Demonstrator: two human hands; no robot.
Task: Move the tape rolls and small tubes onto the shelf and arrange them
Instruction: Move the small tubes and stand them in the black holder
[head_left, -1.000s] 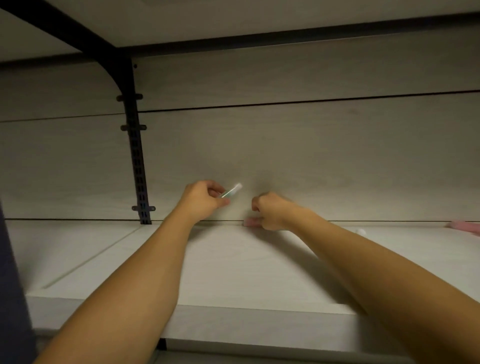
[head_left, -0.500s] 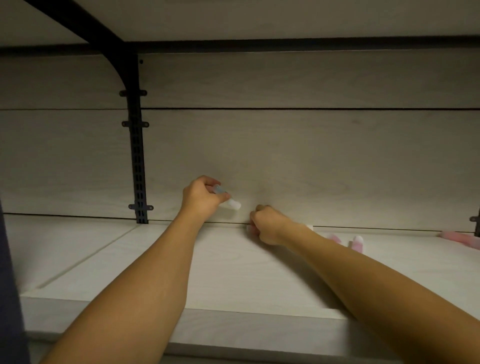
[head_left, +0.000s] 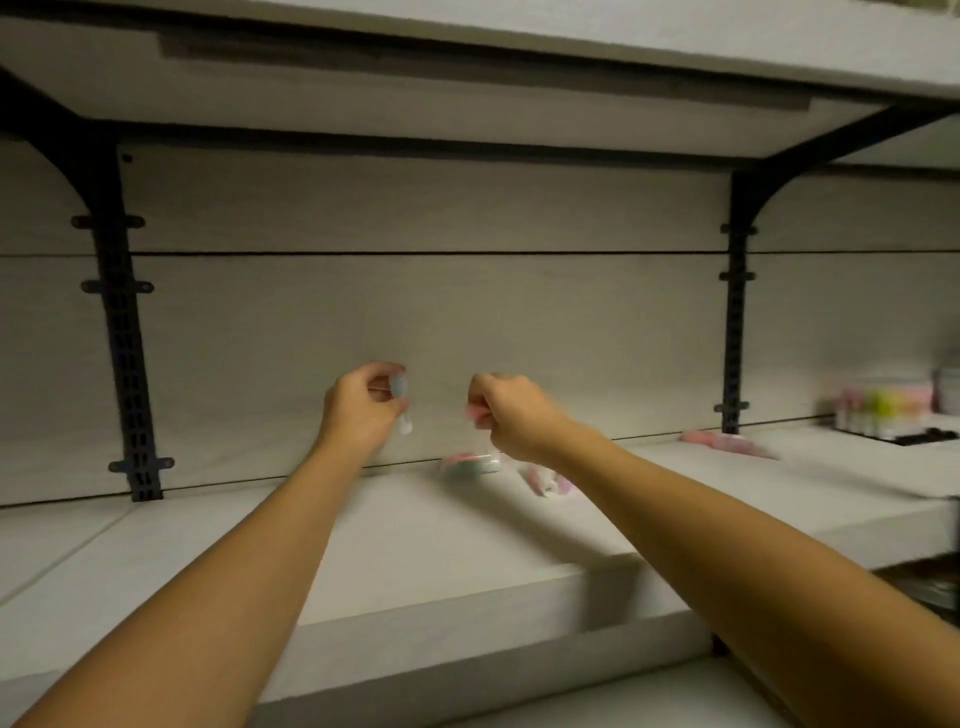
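Note:
Both my arms reach over the pale shelf (head_left: 415, 551) toward its back wall. My left hand (head_left: 361, 408) pinches a small bluish tube (head_left: 401, 400) that hangs with its white cap down, above the shelf. My right hand (head_left: 506, 415) is curled, with a bit of pink (head_left: 474, 413) showing at its fingertips; what it holds is blurred. Below the right hand, a blurred pink and green roll (head_left: 470, 465) lies on the shelf by the wall. Small pink and white tubes (head_left: 545, 480) lie beside my right wrist. Another pink tube (head_left: 727, 444) lies farther right.
Black slotted brackets stand at the left (head_left: 127, 374) and right (head_left: 735, 322) of the bay. Another shelf board (head_left: 467, 78) hangs overhead. At far right a rack of coloured small bottles (head_left: 883, 410) stands on the adjoining shelf.
The view has swung and pulled back, showing the right bracket and bottles. My left hand turned the tube from sideways to cap-down. My right hand lifted off the shelf, uncovering the roll.

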